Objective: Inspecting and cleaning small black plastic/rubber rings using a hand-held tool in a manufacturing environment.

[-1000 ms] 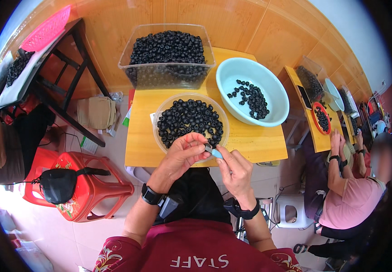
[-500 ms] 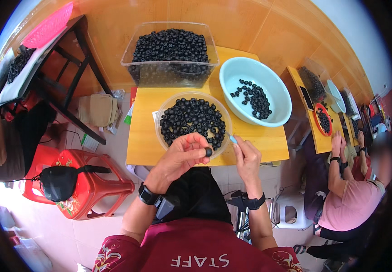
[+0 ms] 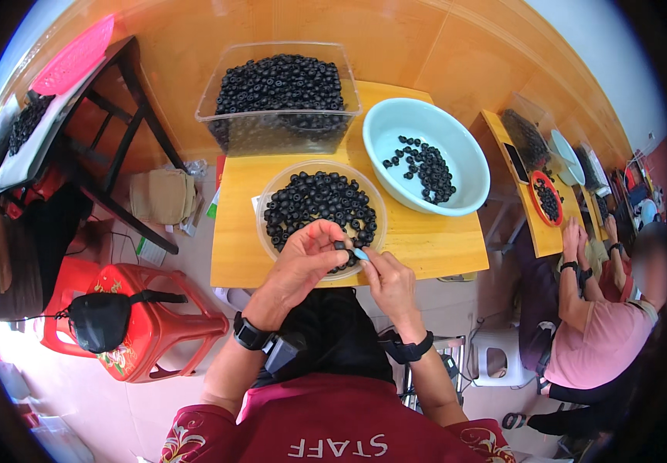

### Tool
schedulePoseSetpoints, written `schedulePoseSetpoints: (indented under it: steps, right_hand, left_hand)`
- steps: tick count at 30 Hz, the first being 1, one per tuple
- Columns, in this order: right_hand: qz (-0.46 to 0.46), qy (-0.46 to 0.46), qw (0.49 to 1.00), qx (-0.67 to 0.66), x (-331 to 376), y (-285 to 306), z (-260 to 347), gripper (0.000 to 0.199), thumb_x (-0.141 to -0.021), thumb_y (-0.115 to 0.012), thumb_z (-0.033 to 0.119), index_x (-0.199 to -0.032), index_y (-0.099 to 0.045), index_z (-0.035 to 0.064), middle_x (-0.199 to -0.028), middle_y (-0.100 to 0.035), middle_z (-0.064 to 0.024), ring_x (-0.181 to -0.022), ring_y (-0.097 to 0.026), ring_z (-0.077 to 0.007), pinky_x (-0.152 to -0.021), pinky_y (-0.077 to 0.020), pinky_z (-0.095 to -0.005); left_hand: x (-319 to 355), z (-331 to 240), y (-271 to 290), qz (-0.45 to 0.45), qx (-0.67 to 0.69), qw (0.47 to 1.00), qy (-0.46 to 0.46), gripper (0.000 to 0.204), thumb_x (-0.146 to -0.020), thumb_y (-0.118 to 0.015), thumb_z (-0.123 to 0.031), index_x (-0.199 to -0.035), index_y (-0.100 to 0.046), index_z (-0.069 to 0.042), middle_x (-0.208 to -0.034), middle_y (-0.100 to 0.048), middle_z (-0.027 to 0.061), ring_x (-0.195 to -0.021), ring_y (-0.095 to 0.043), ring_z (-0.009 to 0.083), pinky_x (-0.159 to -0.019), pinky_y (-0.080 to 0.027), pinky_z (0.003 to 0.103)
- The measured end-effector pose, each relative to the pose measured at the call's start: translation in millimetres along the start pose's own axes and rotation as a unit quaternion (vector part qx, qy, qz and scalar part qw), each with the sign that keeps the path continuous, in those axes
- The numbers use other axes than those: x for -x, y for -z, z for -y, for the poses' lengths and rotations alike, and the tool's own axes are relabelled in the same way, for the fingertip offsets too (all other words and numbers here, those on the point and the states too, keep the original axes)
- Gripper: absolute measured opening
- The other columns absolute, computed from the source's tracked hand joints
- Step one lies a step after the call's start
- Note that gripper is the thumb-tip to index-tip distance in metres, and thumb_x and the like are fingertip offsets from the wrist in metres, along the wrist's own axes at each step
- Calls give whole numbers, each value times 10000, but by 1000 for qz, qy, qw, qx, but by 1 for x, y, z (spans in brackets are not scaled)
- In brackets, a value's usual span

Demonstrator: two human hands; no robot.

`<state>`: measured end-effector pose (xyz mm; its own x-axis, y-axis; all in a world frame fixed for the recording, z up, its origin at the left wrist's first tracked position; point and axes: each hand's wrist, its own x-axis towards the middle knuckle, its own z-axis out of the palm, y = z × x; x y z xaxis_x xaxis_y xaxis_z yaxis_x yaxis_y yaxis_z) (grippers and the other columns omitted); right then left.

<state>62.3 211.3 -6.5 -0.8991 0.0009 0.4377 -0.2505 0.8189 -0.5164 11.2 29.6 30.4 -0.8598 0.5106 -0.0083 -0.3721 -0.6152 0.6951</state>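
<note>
My left hand [image 3: 302, 255] pinches a round black bead [image 3: 340, 246] between thumb and fingertips, over the near side of a clear round tub [image 3: 383, 204]. Many black beads [image 3: 319, 197] with holes fill that tub. Closed around a small light-blue tool [image 3: 360, 253], my right hand [image 3: 392, 284] has brought its tip close beside the pinched bead. Whether tip and bead touch, I cannot tell. Fingers cover the rest of the tool.
On the yellow table [image 3: 441, 245], a clear rectangular box [image 3: 283, 137] heaped with black beads stands at the back. A light-blue basin [image 3: 468, 174] with fewer beads sits right. A red stool [image 3: 160, 332] is at left; a person in pink [image 3: 592, 347] works at right.
My right hand has moved left with the light-blue tool, up to the bead in my left hand. The left hand keeps its pinch. The whole view has shifted slightly.
</note>
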Motion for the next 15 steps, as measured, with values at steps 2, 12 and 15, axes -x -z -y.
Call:
schedulePoseSetpoints:
  steps: [2,12,15]
  right_hand:
    - [-21,10,1000,-19,1,-3,-1,171,-856,-637,137,-1000,-675,53,-712,-600,-124,-623,-608,-318,-539,-463,-388]
    - [-19,-3,999,-27,3,-6,-2,156,-851,-638,128,-976,-671,41,-740,-613,-128,-649,-614,-327,-565,-481,-405]
    - [-7,-20,999,-30,5,-5,-4,153,-856,-631,131,-975,-675,44,-764,-628,-132,-668,-622,-329,-571,-484,-401]
  left_hand:
    - [-9,-1,0,-4,4,1000,9,186,-808,-647,36,-939,-555,-58,-870,-608,21,-792,-586,100,-738,-477,220]
    - [-121,-27,-58,68,-149,986,2,350,-859,-662,-119,-1173,-550,-12,-1029,-578,70,-832,-611,138,-793,-520,254]
    - [-139,-38,-73,78,-191,978,-12,508,-863,-664,-146,-1305,-469,9,-1178,-548,134,-954,-632,187,-887,-520,300]
